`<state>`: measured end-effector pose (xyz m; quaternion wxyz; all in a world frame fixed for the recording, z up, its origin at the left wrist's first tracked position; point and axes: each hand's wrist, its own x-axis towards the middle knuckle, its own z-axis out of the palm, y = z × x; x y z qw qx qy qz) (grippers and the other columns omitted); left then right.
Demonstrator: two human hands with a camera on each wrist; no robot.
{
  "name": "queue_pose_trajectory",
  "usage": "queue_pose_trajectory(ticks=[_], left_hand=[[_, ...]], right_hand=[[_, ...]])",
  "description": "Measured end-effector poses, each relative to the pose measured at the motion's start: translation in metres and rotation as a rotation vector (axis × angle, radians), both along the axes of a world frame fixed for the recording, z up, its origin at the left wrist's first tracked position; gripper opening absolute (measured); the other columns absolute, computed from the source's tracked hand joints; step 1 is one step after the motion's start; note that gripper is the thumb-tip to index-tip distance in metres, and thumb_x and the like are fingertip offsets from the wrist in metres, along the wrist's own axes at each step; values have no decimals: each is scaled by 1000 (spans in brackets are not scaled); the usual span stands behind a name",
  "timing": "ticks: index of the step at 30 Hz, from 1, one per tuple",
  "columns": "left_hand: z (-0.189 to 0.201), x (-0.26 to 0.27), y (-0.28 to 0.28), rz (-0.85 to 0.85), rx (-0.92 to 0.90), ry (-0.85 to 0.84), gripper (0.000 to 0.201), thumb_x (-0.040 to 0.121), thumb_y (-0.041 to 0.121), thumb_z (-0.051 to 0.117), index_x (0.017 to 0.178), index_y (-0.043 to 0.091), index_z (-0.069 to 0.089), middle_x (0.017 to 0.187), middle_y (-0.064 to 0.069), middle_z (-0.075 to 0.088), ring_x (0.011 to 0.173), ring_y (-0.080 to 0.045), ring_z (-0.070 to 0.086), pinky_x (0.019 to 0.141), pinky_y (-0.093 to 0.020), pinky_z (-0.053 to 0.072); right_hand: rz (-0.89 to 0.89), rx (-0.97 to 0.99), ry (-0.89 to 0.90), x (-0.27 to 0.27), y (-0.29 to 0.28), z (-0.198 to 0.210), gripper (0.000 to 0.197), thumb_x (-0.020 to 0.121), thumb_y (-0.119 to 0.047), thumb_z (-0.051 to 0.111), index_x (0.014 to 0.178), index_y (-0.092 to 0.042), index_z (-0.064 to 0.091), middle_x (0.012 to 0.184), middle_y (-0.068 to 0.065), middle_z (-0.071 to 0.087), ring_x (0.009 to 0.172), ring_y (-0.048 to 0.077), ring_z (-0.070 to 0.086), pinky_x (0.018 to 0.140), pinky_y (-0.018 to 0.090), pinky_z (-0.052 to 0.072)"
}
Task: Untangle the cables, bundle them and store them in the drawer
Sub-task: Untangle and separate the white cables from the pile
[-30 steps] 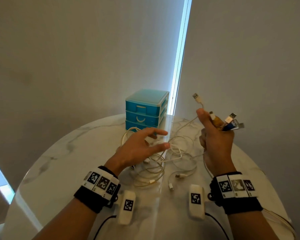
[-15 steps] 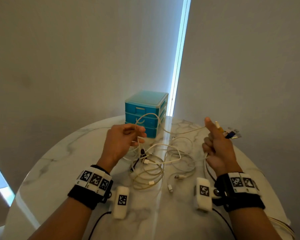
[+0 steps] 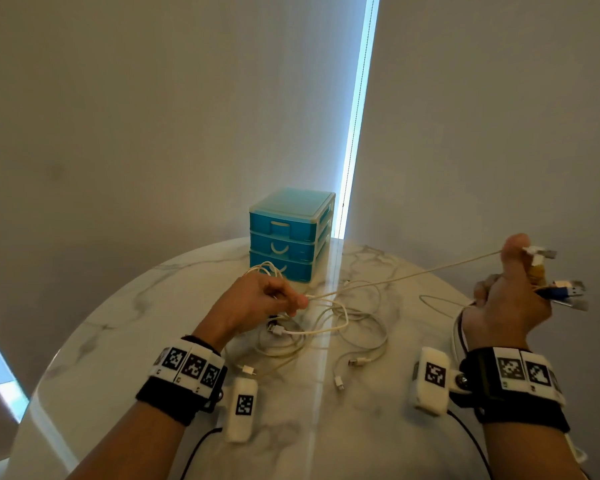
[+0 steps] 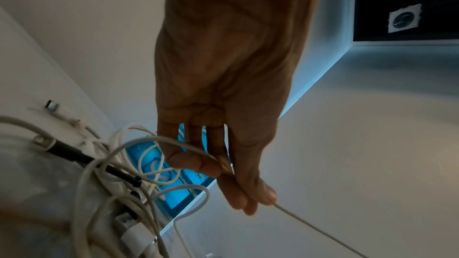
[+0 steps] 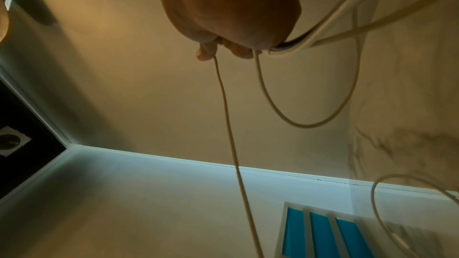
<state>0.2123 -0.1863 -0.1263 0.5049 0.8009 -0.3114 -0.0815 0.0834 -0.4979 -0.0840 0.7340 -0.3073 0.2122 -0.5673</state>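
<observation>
A tangle of white cables (image 3: 329, 336) lies in the middle of the round marble table (image 3: 118, 334). My left hand (image 3: 267, 299) pinches one thin white cable (image 3: 402, 277) over the tangle, and in the left wrist view my fingertips (image 4: 248, 197) close on that cable (image 4: 323, 232). It runs taut up to my right hand (image 3: 513, 292), raised at the right. My right hand grips several cable ends, with USB plugs (image 3: 565, 291) sticking out past the fingers. The blue three-drawer unit (image 3: 291, 233) stands at the table's back, all drawers closed.
Loose connector ends (image 3: 340, 384) lie near the table's front. A black cable (image 4: 94, 162) runs through the tangle in the left wrist view. Grey blinds hang behind the table, with a bright gap (image 3: 357, 116) between them. The table's edge curves off at left and right.
My right hand has swung out to the right, pulling the thin cable straight. My left hand, open over the tangle a second ago, now pinches that cable lower and nearer the table.
</observation>
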Motion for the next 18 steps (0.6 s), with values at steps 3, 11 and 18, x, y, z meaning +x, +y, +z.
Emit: queue_pose_trajectory(ticks=[3,11,18], left_hand=[[-3,-2,-1,-84,33,30,31,85,51,77,103,26,84,106,-1,81,101,-24,76,98,-46,61],[0,1,-8,46,-80,2,46,98,43,74,141,36,60,111,12,73,104,-20,72,86,-26,61],[4,2,-6,227,-165,-101,96,88,78,65,164,53,13,163,20,13,136,-10,51,114,-36,42]], right_hand=[[66,-91,21,1,8,6,38,78,-45,95,82,-25,63,63,-6,52,47,9,34,44,27,29],[482,-638,466,38,90,-19,26,72,-29,100,69,-18,77,75,-1,79,78,14,78,78,31,60],[609,-759,511,33,106,-21,25,78,-29,97,62,-24,78,65,-6,75,67,5,73,68,24,52]])
